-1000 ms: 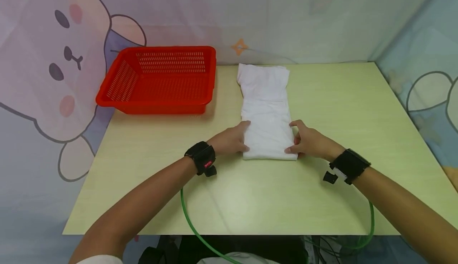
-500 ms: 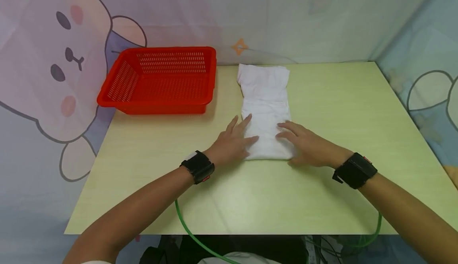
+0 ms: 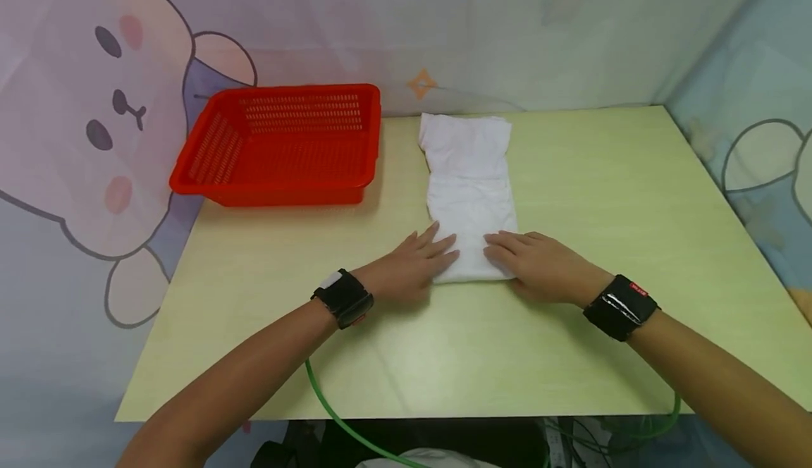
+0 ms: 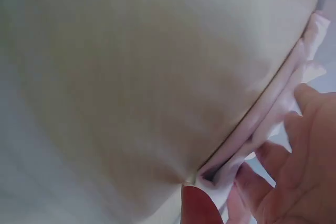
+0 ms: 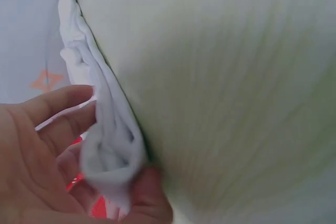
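Note:
A folded white cloth (image 3: 470,196) lies lengthwise on the table, its near end folded over in a flat layer. My left hand (image 3: 409,267) rests on the near left corner, fingers spread over the top. On the near right corner lies my right hand (image 3: 544,265), its fingers extended over the fabric. In the left wrist view the thumb (image 4: 199,205) is low beside the stacked layers of the cloth (image 4: 262,121). The right wrist view shows the rolled end of the cloth (image 5: 113,150) between the thumb and the loosely bent fingers.
A red plastic basket (image 3: 285,196) with slotted walls stands at the back left of the pale wooden table (image 3: 590,172). Behind the table hangs a printed cloth backdrop (image 3: 507,38). A green cable (image 3: 330,404) runs below the left forearm and over the table's front edge.
Both hands have gone from gripping the cloth's near side edges to lying over its top with fingers extended. The fingers have come down flatter and slightly nearer the front. The cloth stays in place.

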`<state>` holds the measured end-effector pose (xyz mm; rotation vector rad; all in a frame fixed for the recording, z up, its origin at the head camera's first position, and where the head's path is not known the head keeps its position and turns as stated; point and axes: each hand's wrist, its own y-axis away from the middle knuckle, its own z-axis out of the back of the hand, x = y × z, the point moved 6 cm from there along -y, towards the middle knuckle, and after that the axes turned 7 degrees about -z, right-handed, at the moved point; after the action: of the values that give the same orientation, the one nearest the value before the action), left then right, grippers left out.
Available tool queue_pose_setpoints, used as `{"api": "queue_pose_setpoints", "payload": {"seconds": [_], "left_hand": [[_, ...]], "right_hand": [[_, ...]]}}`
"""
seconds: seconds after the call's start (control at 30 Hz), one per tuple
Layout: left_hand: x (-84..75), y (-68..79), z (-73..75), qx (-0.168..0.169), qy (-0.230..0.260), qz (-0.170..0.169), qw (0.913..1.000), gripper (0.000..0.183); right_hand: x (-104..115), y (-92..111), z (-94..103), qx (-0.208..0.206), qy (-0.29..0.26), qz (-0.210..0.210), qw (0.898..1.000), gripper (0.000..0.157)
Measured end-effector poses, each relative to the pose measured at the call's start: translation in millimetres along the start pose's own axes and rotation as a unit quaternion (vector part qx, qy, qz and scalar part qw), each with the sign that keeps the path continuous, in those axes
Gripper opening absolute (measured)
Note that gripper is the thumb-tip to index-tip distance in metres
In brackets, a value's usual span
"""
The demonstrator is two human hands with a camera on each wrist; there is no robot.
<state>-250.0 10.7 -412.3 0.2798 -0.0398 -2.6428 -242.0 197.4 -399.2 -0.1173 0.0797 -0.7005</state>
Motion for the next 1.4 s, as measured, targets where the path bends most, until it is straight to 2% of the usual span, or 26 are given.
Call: {"api": "queue_pose_setpoints", "payload": {"seconds": [0.1,0.27,0.5,0.73,0.97,1.2,1.3,1.4], "left_hand": [[-0.3,-3.1,-5.0,0.022,0.001,0.006,0.9997,0.067],[1.4,-7.0,-7.8,0.035,-0.001,0.035,0.9988,0.07],[2.1,-10.2,-8.5,0.024,-0.027,0.051,0.9981,0.069],[1.1,-11.5,-6.3,0.007,-0.031,0.059,0.9978,0.065],[-2.4,-15.3,-3.8,-0.001,-0.081,0.071,0.9941,0.055],[-8.5,-17.1,9.1,-0.029,-0.146,0.069,0.9865,0.037],[-10.2,-14.7,15.1,-0.047,-0.15,0.064,0.9855,0.033],[-11.4,-10.3,23.7,-0.083,-0.134,0.057,0.9859,0.024]], "right_hand": [[1.2,-1.0,1.0,-0.017,0.021,-0.006,1.0,0.054],[2.9,-2.3,3.2,-0.044,0.032,-0.018,0.998,0.053],[0.6,-3.0,2.2,-0.043,0.058,-0.039,0.997,0.048],[-1.4,-3.5,3.3,-0.049,0.055,-0.037,0.997,0.042],[-1.4,-4.3,6.2,-0.051,0.048,-0.038,0.997,0.038],[-1.5,-5.0,12.0,-0.047,0.013,-0.058,0.997,0.041],[-0.9,-4.4,15.7,-0.051,-0.01,-0.062,0.997,0.035],[-1.3,-3.4,21.8,-0.06,-0.036,-0.064,0.995,0.027]]}}
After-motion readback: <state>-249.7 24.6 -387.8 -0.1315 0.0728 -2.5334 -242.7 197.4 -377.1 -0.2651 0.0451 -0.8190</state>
